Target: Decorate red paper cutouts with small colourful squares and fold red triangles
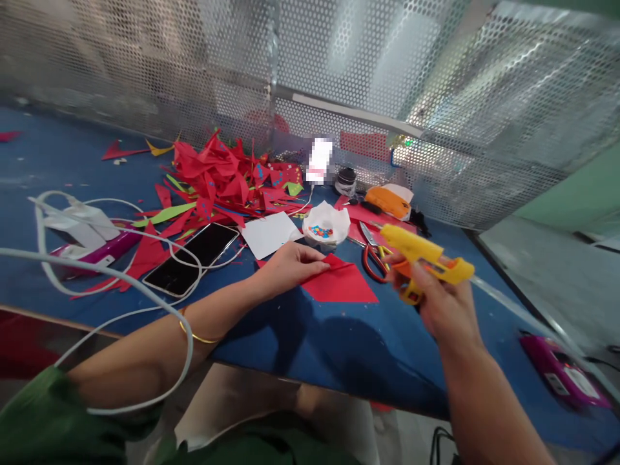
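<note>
My left hand (287, 266) pinches the upper edge of a folded red piece (341, 286), fabric or paper, lying on the blue table. Its fold is gathered between thumb and fingers. In my right hand (448, 309) is a yellow glue gun (415, 247), its nozzle pointing left, raised above the table to the right of the red piece. A translucent glue stick trails from its back. Just behind the red piece stands a crumpled white paper bowl (342, 223) with small coloured bits inside. Red-handled scissors (372, 263) lie between the bowl and the glue gun.
A heap of red cut pieces (223, 177) covers the back left. A dark phone (194, 258) and white cables (191, 323) lie near my left forearm. Behind are a white card (271, 236), a lit phone (320, 158) and a perforated metal screen (232, 64). A purple device (562, 371) sits right.
</note>
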### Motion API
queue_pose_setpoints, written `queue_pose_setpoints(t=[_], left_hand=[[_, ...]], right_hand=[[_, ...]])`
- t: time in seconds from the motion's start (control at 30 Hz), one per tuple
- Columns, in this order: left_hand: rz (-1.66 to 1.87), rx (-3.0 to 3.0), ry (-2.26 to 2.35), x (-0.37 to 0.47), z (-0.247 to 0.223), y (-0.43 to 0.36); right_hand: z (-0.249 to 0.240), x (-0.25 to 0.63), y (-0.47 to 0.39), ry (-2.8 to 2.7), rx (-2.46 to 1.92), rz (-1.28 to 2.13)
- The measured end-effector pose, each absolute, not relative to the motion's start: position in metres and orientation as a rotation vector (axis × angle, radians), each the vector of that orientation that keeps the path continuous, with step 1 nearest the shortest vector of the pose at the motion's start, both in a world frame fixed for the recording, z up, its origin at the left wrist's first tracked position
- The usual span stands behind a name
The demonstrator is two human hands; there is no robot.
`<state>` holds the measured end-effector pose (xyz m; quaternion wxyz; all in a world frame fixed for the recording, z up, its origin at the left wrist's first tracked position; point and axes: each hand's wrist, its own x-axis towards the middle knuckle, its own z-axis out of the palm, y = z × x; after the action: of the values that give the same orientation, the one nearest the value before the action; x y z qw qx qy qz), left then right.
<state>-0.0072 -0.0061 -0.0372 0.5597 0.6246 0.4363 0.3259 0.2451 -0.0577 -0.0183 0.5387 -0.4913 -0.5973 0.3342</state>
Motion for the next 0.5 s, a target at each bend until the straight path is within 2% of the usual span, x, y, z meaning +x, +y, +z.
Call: queue_pose_setpoints(t=[0.23, 0.5], left_hand=[[0.812, 1.581, 1.102, -0.01, -0.033, -0.006], [0.824, 1.689, 1.109, -0.009, -0.043, -0.003]], right_hand=[[-0.043, 0.228, -0.068, -1.693, -1.208, 0.544], [-0.049, 0.234, -0.076, -1.809, -1.243, 0.436]])
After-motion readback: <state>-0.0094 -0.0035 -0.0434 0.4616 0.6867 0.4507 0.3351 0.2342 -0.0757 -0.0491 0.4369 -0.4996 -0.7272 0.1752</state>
